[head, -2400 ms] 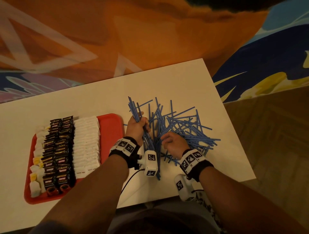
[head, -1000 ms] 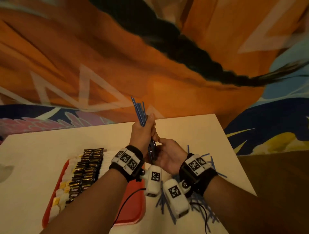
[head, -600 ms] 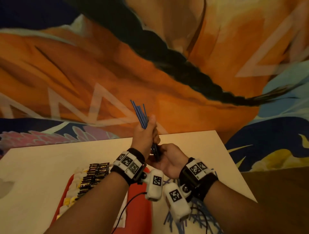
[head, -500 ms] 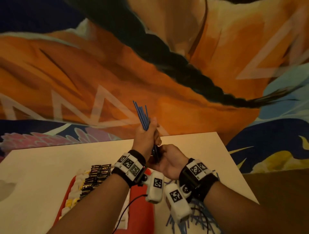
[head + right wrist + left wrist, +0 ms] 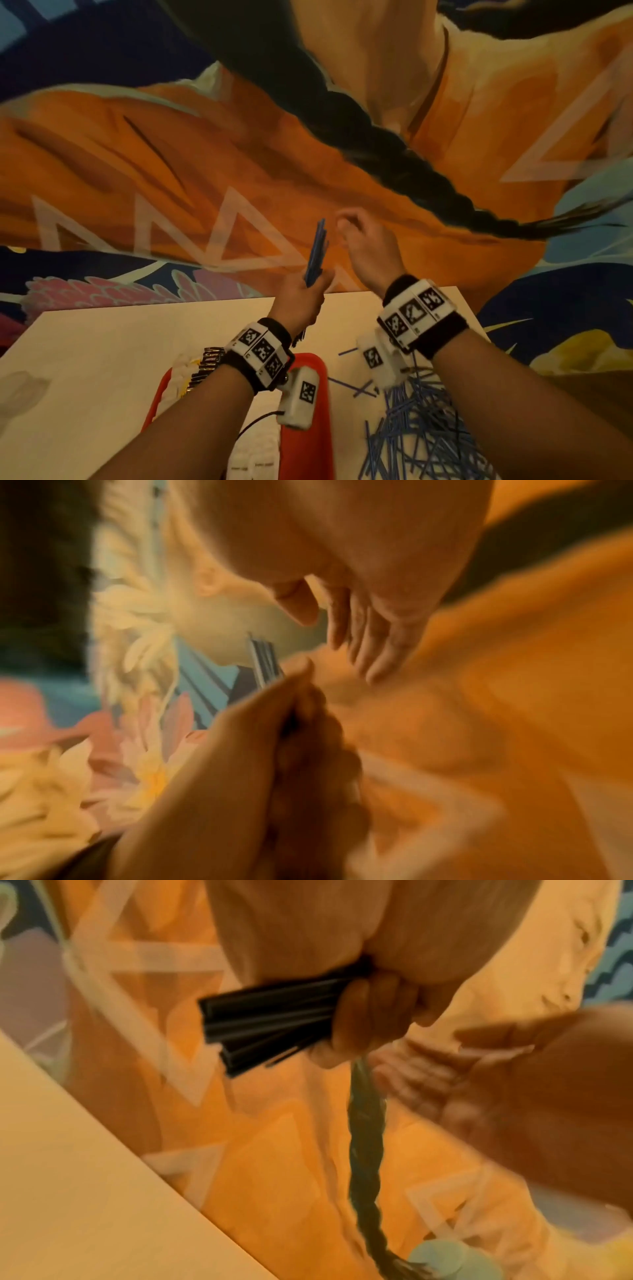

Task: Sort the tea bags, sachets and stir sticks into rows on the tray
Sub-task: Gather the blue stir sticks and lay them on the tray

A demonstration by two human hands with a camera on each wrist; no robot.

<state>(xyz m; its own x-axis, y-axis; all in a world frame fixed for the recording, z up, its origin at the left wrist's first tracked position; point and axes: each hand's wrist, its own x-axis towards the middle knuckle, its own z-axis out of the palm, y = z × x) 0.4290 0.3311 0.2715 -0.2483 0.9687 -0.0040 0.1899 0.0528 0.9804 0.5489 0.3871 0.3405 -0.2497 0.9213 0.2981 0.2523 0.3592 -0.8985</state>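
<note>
My left hand (image 5: 308, 291) grips a bundle of blue stir sticks (image 5: 317, 251) upright above the table's far edge; in the left wrist view its fingers (image 5: 363, 1015) curl round the dark bundle (image 5: 270, 1018). My right hand (image 5: 347, 228) hovers just right of the sticks' top ends, holding nothing, with its fingers (image 5: 363, 642) straight and relaxed. A loose pile of stir sticks (image 5: 418, 442) lies on the table below my right forearm. The red tray (image 5: 308, 428) carries dark sachets (image 5: 207, 363) and white tea bags (image 5: 253, 455), partly hidden by my left arm.
The white table (image 5: 102, 359) stretches left of the tray. Behind it stands a wall with an orange, blue and pink mural (image 5: 171, 154). A few stray sticks (image 5: 359, 387) lie between the tray and the pile.
My right hand has let go of the bundle's lower end and risen beside its top ends. My left hand keeps the sticks raised. The head view has tilted a little further up.
</note>
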